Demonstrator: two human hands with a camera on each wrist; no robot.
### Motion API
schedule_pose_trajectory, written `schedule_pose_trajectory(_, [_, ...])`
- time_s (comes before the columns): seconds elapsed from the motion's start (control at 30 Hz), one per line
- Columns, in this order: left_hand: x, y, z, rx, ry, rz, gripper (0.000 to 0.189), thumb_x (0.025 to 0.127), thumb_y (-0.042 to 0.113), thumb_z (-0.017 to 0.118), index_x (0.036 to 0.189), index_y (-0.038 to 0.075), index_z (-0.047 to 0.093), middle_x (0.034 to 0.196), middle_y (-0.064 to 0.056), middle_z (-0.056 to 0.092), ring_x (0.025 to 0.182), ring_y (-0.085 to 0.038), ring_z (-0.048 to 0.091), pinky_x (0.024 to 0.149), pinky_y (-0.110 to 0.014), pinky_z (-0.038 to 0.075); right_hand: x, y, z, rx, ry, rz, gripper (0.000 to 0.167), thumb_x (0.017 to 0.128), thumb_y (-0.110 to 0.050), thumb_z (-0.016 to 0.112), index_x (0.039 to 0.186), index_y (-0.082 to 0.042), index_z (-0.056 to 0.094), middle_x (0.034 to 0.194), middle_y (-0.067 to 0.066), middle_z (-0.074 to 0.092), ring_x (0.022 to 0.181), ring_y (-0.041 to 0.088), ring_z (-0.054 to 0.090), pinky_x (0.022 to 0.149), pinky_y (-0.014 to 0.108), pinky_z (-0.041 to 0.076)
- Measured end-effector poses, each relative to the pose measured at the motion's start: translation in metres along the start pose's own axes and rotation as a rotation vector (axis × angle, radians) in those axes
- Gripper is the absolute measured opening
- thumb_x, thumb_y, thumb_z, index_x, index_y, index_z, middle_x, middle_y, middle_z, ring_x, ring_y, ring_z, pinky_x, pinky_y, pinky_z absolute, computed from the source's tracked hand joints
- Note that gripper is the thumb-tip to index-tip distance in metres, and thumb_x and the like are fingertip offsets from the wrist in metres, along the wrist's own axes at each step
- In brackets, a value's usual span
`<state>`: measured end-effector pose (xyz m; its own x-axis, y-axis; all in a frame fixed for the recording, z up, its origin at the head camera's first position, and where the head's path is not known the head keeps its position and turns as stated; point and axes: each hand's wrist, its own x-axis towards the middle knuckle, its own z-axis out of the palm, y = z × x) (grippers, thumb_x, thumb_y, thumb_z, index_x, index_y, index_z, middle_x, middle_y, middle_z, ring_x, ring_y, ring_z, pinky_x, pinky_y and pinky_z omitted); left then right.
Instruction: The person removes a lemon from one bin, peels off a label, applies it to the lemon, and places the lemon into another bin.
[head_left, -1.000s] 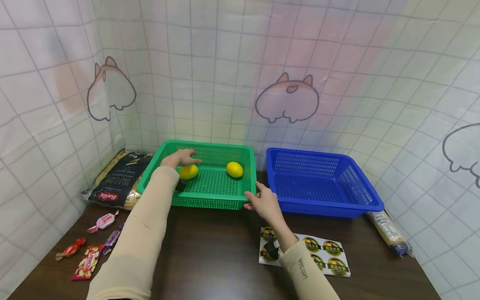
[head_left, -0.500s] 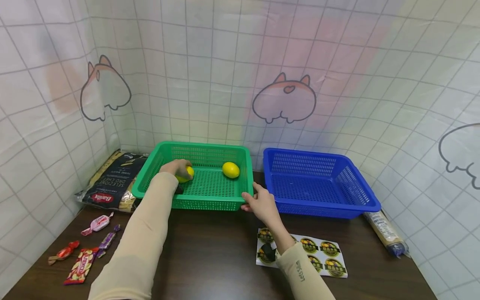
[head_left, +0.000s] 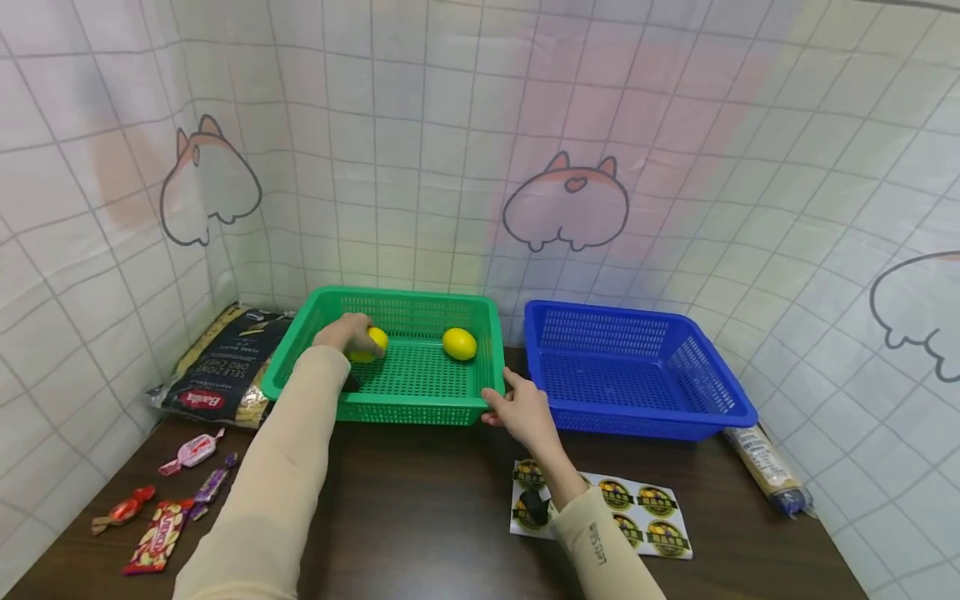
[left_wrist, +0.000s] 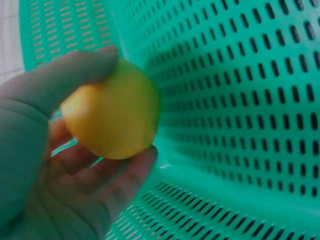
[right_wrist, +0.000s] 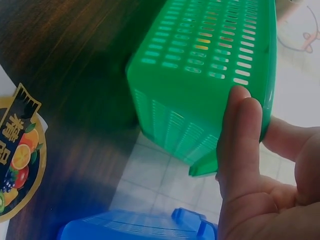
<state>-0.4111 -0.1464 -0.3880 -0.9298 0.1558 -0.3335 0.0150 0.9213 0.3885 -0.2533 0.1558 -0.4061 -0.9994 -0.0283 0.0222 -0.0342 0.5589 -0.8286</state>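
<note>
In the head view my left hand point(head_left: 351, 333) reaches into the left part of the green basket point(head_left: 420, 408) and grips a yellow lemon point(head_left: 377, 340). The left wrist view has the thumb over the top of that lemon point(left_wrist: 120, 112) and fingers curled beneath it, close to the basket's mesh point(left_wrist: 240, 90). A second lemon point(head_left: 459, 343) lies in the basket's right part. My right hand point(head_left: 523, 406) pinches the rim at the basket's front right corner; in the right wrist view the fingers press the outer wall point(right_wrist: 185, 95) and the thumb lies across the rim.
A blue basket point(head_left: 637, 418) stands to the right. A sheet of round stickers point(head_left: 652, 518) lies under my right forearm. At left are a pasta bag point(head_left: 225, 367) and several wrapped candies point(head_left: 159, 536). A long packet point(head_left: 768, 471) lies far right.
My left hand has come down onto the left lemon and its fingers have closed round it. My right hand keeps its hold on the basket corner. The head view has shifted slightly.
</note>
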Motion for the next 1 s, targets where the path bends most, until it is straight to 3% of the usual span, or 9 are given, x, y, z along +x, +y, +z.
schedule_pose_trajectory(0.2, [-0.002,0.008,-0.014,-0.02,0.149,0.133,0.058,0.092,0.039,0.062,0.133,-0.001,0.056,0.119,-0.022,0.062,0.092,-0.027,0.059,0.077,-0.036,0.052,0.002,0.001,0.0,0.031,0.002,0.016,0.068,0.097,-0.029,0.064,0.153,-0.005,0.035,0.065,0.003,0.068,0.061,0.012,0.072,0.073,0.033,0.061])
schedule_pose_trajectory(0.3, [-0.005,0.012,-0.021,-0.054,0.208,0.165,0.054,0.09,0.04,0.064,0.126,0.0,0.061,0.111,-0.019,0.065,0.085,-0.025,0.059,0.072,-0.034,0.05,0.002,0.0,0.001,0.03,0.001,0.009,0.068,0.097,-0.03,0.064,0.153,-0.005,0.035,0.065,0.004,0.068,0.063,0.014,0.073,0.074,0.034,0.061])
schedule_pose_trajectory(0.47, [-0.011,0.021,-0.03,-0.079,0.263,0.223,0.052,0.087,0.043,0.063,0.119,0.003,0.063,0.102,-0.015,0.064,0.079,-0.023,0.055,0.067,-0.031,0.046,0.001,0.0,0.002,0.034,-0.004,0.022,0.069,0.097,-0.032,0.065,0.154,-0.006,0.034,0.068,0.006,0.069,0.061,0.011,0.072,0.074,0.029,0.061])
schedule_pose_trajectory(0.63, [-0.021,0.033,-0.035,-0.102,0.301,0.312,0.05,0.086,0.044,0.065,0.119,0.006,0.064,0.097,-0.012,0.065,0.077,-0.023,0.054,0.067,-0.03,0.044,0.0,0.001,0.001,0.031,0.003,0.019,0.07,0.096,-0.033,0.066,0.153,-0.008,0.035,0.071,0.006,0.07,0.061,0.009,0.072,0.079,0.032,0.061])
schedule_pose_trajectory(0.8, [-0.034,0.045,-0.036,-0.102,0.347,0.4,0.049,0.084,0.043,0.068,0.117,0.006,0.066,0.096,-0.012,0.067,0.077,-0.022,0.054,0.066,-0.029,0.043,0.0,0.003,0.001,0.029,0.01,0.006,0.07,0.095,-0.034,0.066,0.153,-0.008,0.036,0.071,0.006,0.07,0.061,0.01,0.072,0.081,0.034,0.061])
schedule_pose_trajectory(1.0, [-0.056,0.06,-0.032,-0.164,0.387,0.466,0.06,0.082,0.047,0.071,0.128,0.009,0.064,0.114,-0.013,0.07,0.091,-0.025,0.06,0.072,-0.031,0.048,0.0,0.004,0.0,0.046,-0.002,0.003,0.069,0.096,-0.032,0.065,0.153,-0.007,0.035,0.074,0.008,0.071,0.062,0.011,0.072,0.074,0.033,0.062])
